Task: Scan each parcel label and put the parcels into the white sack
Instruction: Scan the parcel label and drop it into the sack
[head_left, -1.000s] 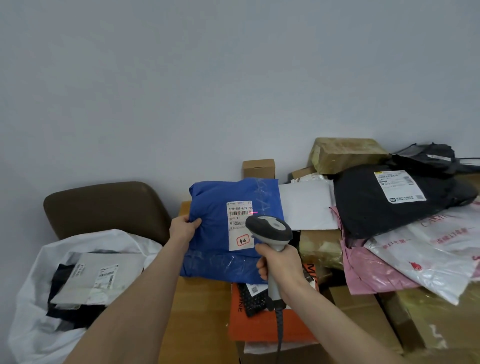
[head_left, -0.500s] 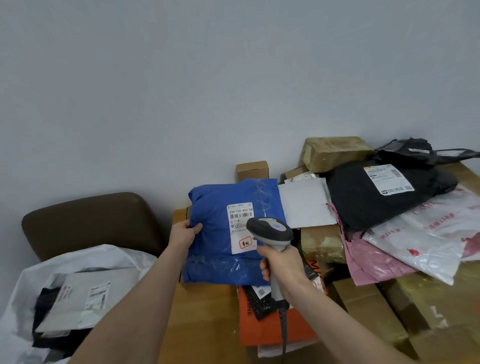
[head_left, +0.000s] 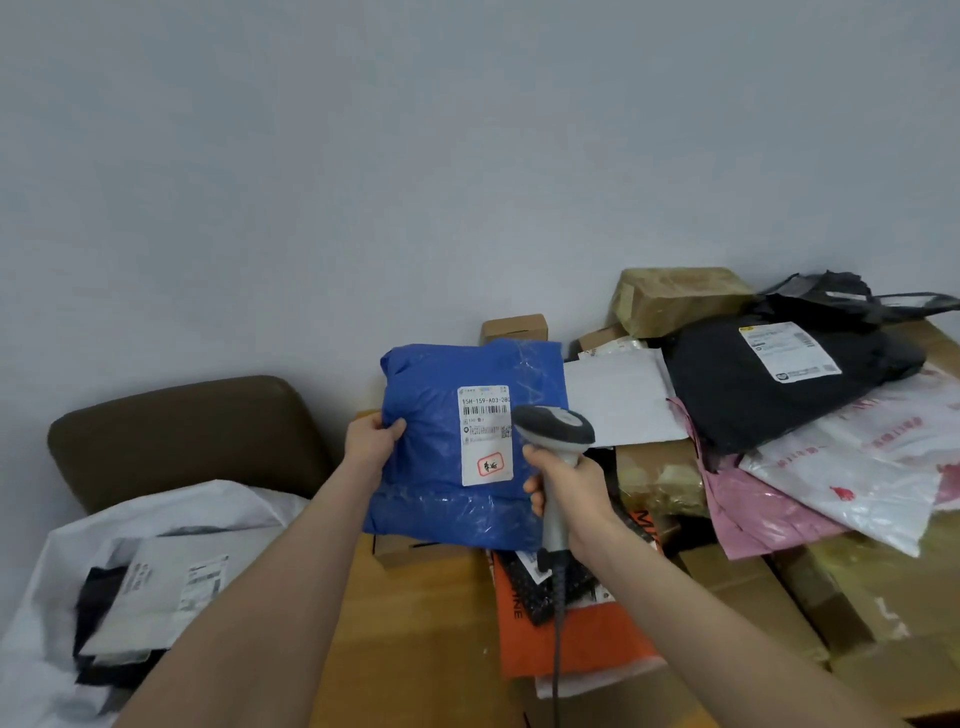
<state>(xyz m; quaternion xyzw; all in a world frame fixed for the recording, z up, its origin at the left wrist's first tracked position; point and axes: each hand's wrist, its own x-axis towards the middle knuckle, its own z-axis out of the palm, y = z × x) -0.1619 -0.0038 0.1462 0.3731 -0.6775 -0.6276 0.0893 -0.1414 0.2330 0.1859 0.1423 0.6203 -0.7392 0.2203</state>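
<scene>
My left hand (head_left: 373, 439) grips the left edge of a blue plastic parcel (head_left: 447, 467), held upright above the table with its white label (head_left: 485, 434) facing me. My right hand (head_left: 566, 488) grips the handle of a grey barcode scanner (head_left: 553, 431), whose head sits just right of the label and covers its edge. The white sack (head_left: 62, 561) stands open at the lower left, with a grey parcel (head_left: 171, 582) and dark parcels inside.
A brown chair back (head_left: 182, 431) stands behind the sack. On the wooden table (head_left: 415, 623) lie an orange parcel (head_left: 571, 644), a black bag (head_left: 769, 384), pink and white bags, and several cardboard boxes. The scanner cable hangs down toward the bottom edge.
The scanner's red line no longer shows on the label. The blue parcel has lifted slightly off the stack and tilted, still in my left hand. The view has shifted a little.
</scene>
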